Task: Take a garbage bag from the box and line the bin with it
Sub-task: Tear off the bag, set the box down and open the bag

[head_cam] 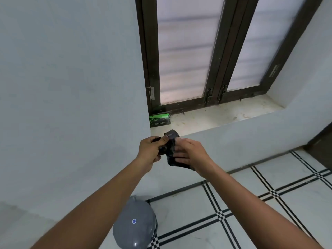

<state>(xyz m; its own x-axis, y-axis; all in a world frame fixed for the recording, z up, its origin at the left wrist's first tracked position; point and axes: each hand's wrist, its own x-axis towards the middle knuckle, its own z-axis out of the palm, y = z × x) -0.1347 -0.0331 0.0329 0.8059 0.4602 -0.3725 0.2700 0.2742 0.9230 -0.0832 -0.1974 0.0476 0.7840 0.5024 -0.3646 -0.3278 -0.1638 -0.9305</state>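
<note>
A folded black garbage bag is held between both my hands in front of the window sill. My left hand pinches its upper part with thumb and fingers. My right hand grips its lower right part, which hangs down crumpled. The green and black garbage bag box lies on the sill's left end, against the window frame. The grey bin stands on the floor below my left forearm, its domed lid shut.
The marble window sill runs to the right under a dark-framed window. A white wall fills the left side. The tiled floor with black lines extends to the right; a dark door edge is at far right.
</note>
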